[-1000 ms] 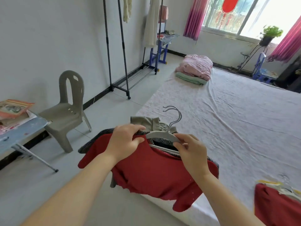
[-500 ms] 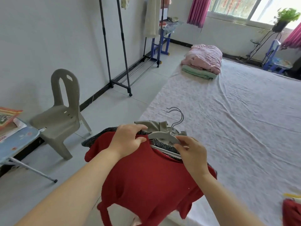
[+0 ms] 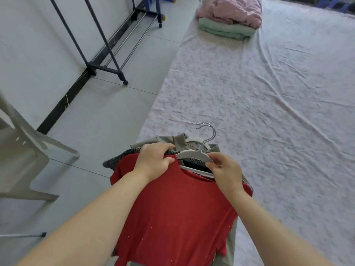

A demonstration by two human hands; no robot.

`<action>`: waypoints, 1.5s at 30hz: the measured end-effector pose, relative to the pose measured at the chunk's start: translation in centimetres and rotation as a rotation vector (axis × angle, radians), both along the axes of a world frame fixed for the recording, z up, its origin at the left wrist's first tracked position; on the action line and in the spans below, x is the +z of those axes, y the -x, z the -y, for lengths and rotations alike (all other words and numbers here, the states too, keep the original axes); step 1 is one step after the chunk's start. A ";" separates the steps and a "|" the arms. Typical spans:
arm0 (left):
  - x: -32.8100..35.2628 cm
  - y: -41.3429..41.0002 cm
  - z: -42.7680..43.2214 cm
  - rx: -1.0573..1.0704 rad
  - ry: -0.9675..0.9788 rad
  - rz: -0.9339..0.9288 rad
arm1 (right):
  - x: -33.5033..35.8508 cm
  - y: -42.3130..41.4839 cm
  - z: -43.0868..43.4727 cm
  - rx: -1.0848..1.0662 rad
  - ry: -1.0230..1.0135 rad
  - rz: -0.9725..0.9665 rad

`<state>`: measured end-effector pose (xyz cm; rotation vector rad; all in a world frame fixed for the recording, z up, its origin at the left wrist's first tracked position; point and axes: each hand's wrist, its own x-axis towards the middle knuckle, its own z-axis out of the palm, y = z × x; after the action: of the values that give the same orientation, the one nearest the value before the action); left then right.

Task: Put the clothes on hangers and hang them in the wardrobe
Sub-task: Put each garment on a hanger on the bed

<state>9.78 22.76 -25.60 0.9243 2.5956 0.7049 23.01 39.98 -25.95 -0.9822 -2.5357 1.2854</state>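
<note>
- Now, the red top hangs from the person's grip over the near corner of the bed, with a white hanger at its neckline.
- Left hand is curled round the top's left shoulder, bunching the cloth over that hanger arm.
- Right hand pinches the hanger's other arm just at the neckline edge.
- Looks like the threading step: the right shoulder seems not yet seated, so slide that arm in under the cloth, don't stretch the neck.
- Mind the grey knit and olive garment directly beneath; their hooks sit close and could tangle.
- Clothes rack stands well apart by the wall.
</note>
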 end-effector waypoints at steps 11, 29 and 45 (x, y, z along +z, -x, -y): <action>-9.8 6.6 -7.4 -0.023 0.112 -0.059 | -9.0 7.3 -6.4 -0.135 -0.027 0.127; -4.3 2.3 -3.1 -0.231 0.281 -0.096 | -3.9 -0.5 1.4 -0.030 -0.122 0.274; 10.5 -9.4 1.8 -0.678 0.282 -0.196 | 10.2 -17.0 12.0 -0.368 -0.141 0.391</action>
<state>19.20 20.95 -15.12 1.6992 2.2072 0.0669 40.02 28.01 -15.76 -1.7066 -2.4858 0.8674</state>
